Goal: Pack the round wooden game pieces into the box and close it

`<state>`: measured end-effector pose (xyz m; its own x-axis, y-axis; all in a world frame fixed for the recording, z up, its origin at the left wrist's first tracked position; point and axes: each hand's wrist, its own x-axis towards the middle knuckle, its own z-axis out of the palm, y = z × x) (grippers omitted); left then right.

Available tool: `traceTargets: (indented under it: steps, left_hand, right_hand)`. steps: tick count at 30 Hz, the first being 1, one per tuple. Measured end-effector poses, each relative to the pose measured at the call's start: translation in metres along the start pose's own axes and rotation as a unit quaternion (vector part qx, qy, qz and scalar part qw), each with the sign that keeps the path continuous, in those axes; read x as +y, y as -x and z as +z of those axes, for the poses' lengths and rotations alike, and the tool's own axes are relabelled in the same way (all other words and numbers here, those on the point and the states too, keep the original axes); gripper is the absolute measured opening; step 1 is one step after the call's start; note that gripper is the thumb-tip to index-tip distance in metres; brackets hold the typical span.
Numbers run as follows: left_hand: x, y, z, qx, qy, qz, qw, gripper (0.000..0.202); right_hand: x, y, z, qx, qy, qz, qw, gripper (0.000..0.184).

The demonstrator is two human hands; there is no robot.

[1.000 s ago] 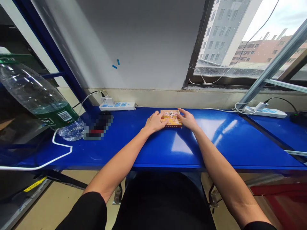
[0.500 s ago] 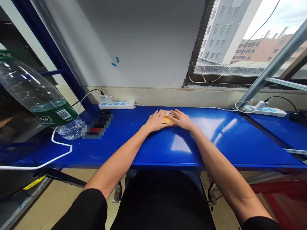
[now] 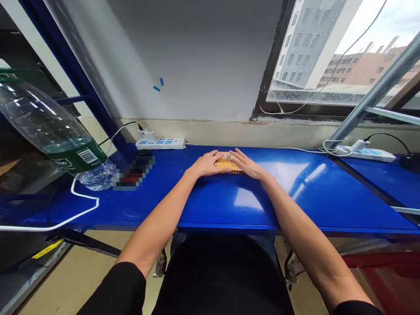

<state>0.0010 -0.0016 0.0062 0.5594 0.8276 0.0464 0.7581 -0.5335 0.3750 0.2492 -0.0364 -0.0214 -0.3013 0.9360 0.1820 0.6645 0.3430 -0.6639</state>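
A small flat printed box (image 3: 227, 163), yellow and brown with a pale patterned top, lies near the far edge of the blue table (image 3: 210, 201). Around its left end is my left hand (image 3: 206, 164), the thumb along the front edge and the fingers at the back. From the other side my right hand (image 3: 248, 166) grips the right end, its fingers reaching over the top. The two hands clasp the box between them. Parts of both box ends are hidden under my fingers.
At the left a large plastic bottle (image 3: 70, 140) leans near a white cable (image 3: 84, 206) and a blurred dark object (image 3: 135, 168). Power strips (image 3: 160, 143) lie along the wall. A metal strut (image 3: 370, 94) slants across the window side at the right.
My left hand has shifted slightly left and opened wider around the box, uncovering more of its top. The right hand's fingers have straightened a little. The box stays in nearly the same place.
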Motion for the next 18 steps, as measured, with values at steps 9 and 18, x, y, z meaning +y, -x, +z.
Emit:
traceTargets:
  steps: [9, 18]
  left_hand:
    - [-0.024, -0.012, 0.000, 0.177, 0.026, -0.056, 0.982, 0.027]
    - [-0.025, -0.010, 0.011, 0.113, -0.062, -0.110, 0.986, 0.019]
  right_hand:
    - [0.018, -0.010, -0.008, 0.238, 0.091, 0.037, 0.966, 0.045]
    - [0.025, -0.004, -0.014, 0.128, 0.046, 0.138, 0.981, 0.043]
